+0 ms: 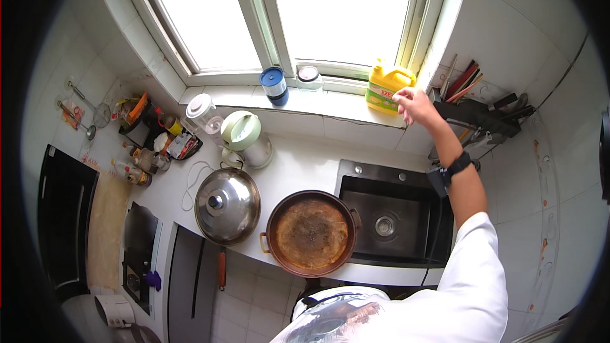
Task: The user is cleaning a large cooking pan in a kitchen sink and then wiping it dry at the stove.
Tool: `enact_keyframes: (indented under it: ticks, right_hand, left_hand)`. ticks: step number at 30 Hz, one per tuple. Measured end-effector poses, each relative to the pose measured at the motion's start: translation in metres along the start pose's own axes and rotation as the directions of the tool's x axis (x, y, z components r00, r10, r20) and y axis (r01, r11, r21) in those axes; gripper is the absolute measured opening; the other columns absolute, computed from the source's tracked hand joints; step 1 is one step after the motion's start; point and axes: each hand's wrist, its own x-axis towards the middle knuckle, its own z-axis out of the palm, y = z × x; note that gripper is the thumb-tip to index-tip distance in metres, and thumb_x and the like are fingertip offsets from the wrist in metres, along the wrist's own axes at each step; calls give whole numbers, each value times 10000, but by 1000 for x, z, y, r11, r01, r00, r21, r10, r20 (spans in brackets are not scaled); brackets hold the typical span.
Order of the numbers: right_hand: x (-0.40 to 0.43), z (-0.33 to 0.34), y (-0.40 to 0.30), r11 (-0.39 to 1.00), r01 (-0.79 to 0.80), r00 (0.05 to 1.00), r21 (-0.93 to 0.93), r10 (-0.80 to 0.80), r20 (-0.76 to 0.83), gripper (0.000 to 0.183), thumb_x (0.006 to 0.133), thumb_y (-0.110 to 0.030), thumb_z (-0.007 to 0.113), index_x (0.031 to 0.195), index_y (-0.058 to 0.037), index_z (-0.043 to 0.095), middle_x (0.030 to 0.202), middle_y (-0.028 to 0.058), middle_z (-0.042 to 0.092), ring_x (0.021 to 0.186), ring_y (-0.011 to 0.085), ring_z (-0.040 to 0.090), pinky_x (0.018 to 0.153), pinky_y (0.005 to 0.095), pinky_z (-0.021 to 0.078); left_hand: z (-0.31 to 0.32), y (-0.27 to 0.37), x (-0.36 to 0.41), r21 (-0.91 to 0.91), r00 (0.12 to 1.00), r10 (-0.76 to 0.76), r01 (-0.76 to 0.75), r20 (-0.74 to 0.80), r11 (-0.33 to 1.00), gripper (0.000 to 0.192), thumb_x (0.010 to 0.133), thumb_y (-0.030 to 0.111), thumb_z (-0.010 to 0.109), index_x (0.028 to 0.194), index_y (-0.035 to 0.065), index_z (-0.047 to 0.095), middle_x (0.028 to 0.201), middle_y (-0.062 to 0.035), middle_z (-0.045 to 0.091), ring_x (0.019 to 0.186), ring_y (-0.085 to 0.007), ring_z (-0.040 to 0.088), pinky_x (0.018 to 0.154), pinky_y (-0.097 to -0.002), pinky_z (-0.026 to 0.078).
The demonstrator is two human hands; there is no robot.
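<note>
My right hand (413, 105) is raised at the windowsill, fingers loosely bent and apart, with nothing seen in them. It overlaps the right side of a yellow plastic jug (381, 89) of liquid cleaner with a green-and-white label; whether it touches the jug I cannot tell. My left hand is out of view. Before me a wide, two-handled pan (312, 233), brown and scorched inside, rests by the counter's front edge and overlaps the sink's left rim. Left of it, a domed metal lid (228, 214) covers a wok whose wooden handle (222, 269) juts past the edge.
A dark sink (367, 202) is set in the white counter (295, 152). A green-lidded thermos jug (245, 138) and a clear pitcher (205, 112) stand behind the lid. Several condiment bottles (138, 176) fill the left corner. A black knife rack (476, 116) hangs on the right wall.
</note>
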Motion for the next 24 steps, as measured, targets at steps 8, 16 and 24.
enact_keyframes:
  ticks: [8,16,24]
  right_hand:
    - [97,29,-22,890,-289,877,353,394,-276,599,999,-518,383,1139,29,583,968,197,680,656,242,683,571,370,598]
    - [164,38,-9,925,-369,744,-86,239,-624,613,968,-468,446,1148,88,633,1123,261,673,1131,366,613,946,402,478]
    - [145,52,-34,914,-288,794,285,395,-462,432,1014,-495,432,753,-151,434,592,-44,311,412,88,220,375,266,208]
  left_hand:
    - [-7,-12,71,-249,1000,-29,27,-6,968,170,851,136,575,890,-28,600,692,-195,673,571,-276,674,576,-388,550]
    - [-13,-28,78,-414,987,-149,160,59,896,158,854,121,567,892,-29,598,694,-191,674,565,-271,671,562,-386,549]
    - [17,-75,30,-498,936,-309,352,171,793,146,857,107,559,895,-29,596,696,-188,674,560,-266,667,548,-383,548]
